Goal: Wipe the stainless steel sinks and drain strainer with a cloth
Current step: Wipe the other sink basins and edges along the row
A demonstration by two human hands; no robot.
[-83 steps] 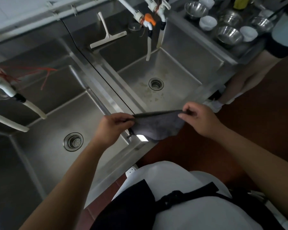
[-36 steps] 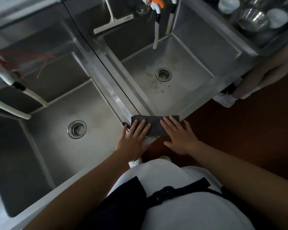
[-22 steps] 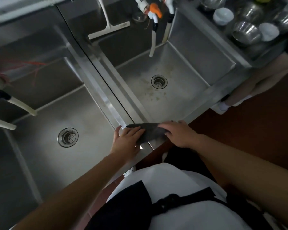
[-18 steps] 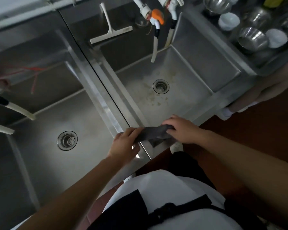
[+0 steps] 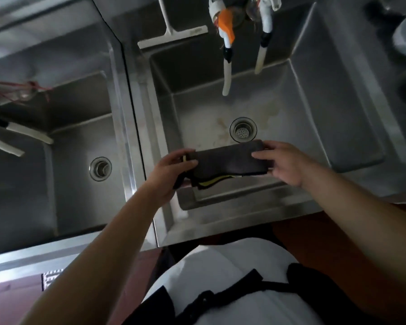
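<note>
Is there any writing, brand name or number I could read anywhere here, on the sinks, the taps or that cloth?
None can be read.
Cloth: a yellow strip at its lower edge, no lettering visible.
Tap with the orange fitting: no legible marking.
White squeegee: plain.
Patterned patch at the lower left: too blurred to tell if it is text.

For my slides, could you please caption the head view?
Both hands, left and right, hold a folded dark cloth over the right sink.

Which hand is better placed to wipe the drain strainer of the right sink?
Probably the right hand: it holds the cloth end nearest the drain strainer; the left hand is farther.
</note>
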